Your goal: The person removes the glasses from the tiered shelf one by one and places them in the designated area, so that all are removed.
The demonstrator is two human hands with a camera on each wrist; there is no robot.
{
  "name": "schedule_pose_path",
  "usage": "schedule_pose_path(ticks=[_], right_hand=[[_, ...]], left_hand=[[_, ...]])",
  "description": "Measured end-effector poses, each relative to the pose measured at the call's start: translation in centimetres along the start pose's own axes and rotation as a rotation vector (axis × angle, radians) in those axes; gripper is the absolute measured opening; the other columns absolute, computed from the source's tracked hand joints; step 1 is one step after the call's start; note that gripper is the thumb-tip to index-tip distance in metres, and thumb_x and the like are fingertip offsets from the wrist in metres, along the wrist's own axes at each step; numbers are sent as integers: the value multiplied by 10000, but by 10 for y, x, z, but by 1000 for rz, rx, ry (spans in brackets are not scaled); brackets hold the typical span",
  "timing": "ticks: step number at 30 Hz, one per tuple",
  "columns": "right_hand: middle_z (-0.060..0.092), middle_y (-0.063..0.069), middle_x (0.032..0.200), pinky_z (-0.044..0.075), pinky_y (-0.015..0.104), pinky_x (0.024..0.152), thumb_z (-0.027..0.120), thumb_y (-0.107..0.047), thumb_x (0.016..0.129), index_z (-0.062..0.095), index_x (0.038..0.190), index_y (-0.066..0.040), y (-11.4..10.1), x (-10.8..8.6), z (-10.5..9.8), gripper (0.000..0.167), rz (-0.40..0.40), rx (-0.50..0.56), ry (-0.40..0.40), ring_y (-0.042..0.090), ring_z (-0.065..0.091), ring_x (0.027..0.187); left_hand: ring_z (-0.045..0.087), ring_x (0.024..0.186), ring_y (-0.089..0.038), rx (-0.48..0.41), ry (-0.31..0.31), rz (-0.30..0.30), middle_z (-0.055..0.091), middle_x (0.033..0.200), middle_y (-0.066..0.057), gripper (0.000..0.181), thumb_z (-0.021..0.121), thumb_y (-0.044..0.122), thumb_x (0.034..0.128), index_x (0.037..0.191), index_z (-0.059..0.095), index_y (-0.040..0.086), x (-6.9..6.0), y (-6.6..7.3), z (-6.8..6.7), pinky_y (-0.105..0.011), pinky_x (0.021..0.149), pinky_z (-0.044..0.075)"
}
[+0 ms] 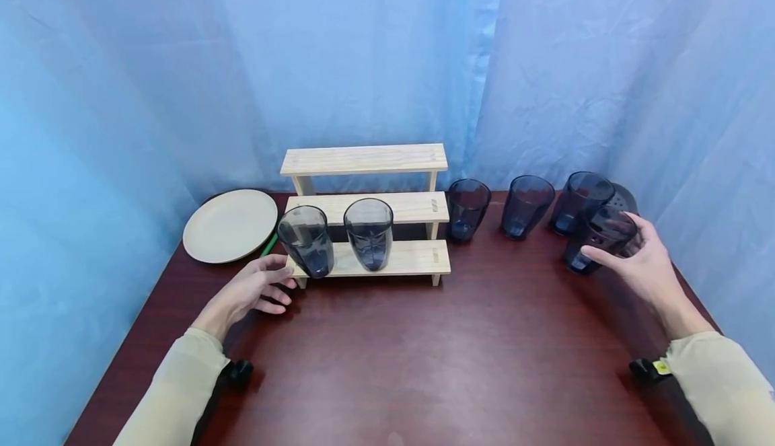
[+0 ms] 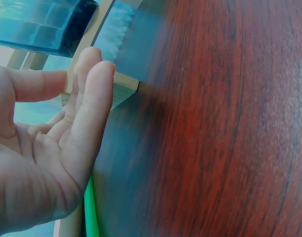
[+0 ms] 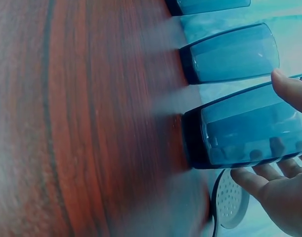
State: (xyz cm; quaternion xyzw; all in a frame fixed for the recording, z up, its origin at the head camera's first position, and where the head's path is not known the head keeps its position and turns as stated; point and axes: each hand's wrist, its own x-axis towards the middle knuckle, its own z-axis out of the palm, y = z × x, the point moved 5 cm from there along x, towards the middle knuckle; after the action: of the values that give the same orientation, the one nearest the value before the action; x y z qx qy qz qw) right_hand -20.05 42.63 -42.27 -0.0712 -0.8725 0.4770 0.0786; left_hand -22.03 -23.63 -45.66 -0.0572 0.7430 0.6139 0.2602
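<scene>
My right hand (image 1: 650, 268) grips a dark blue-grey glass tumbler (image 1: 596, 247) at the right, thumb on the near side and fingers round the far side. In the right wrist view the tumbler (image 3: 244, 131) stands upright, its base at the tabletop. At the left end of the bottom step of a three-tier wooden stand (image 1: 418, 257), my left hand (image 1: 257, 288) touches the wood with loosely bent fingers (image 2: 94, 98). Two matching tumblers stand on that step, a left one (image 1: 309, 247) close to the left hand and another (image 1: 371, 234) beside it.
Three more tumblers stand right of the stand: one near it (image 1: 467, 210), a middle one (image 1: 525, 207), and a third (image 1: 578, 204) behind the gripped one. Past them is a dark perforated disc (image 1: 625, 198). A cream plate (image 1: 230, 227) and a green strip (image 1: 269, 244) lie left. Blue curtains (image 1: 363, 49) surround the table.
</scene>
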Motion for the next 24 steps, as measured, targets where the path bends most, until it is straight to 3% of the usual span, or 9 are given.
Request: schedule_pose_path(ticks=[6, 9, 16, 24], right_hand=[[471, 138, 1390, 443, 39, 810, 770, -186, 928, 139, 1590, -191, -1, -1, 5, 914, -84, 30, -9, -59, 509, 1103], [424, 203, 1418, 428, 28, 798, 772, -244, 928, 123, 1597, -208, -2, 0, 7, 934, -77, -7, -14, -31, 490, 1120], [388, 212, 1453, 394, 22, 797, 784, -341, 911, 75, 1616, -210, -3, 6, 8, 1008, -45, -67, -21, 112, 468, 1242], [421, 181, 1420, 404, 36, 816, 782, -294, 917, 94, 1611, -227, 0, 3, 1, 979, -62, -49, -4, 4, 463, 1186]], left_hand=[[678, 717, -215, -1, 6, -7, 629, 1068, -152, 587, 580, 293, 1042, 1508, 313, 57, -1, -4, -1, -404, 646, 618], [676, 717, -217, -2, 10, -11, 627, 1064, -154, 579, 579, 290, 1042, 1503, 319, 57, -1, -5, -2, -406, 648, 618], [675, 716, -215, -3, 8, -3, 626, 1044, -142, 567, 580, 287, 1041, 1488, 328, 47, -2, -4, -2, -405, 648, 619], [677, 724, -219, 1, 2, -4, 625, 1067, -163, 567, 591, 286, 1034, 1485, 340, 52, 2, -3, 1, -406, 662, 619]])
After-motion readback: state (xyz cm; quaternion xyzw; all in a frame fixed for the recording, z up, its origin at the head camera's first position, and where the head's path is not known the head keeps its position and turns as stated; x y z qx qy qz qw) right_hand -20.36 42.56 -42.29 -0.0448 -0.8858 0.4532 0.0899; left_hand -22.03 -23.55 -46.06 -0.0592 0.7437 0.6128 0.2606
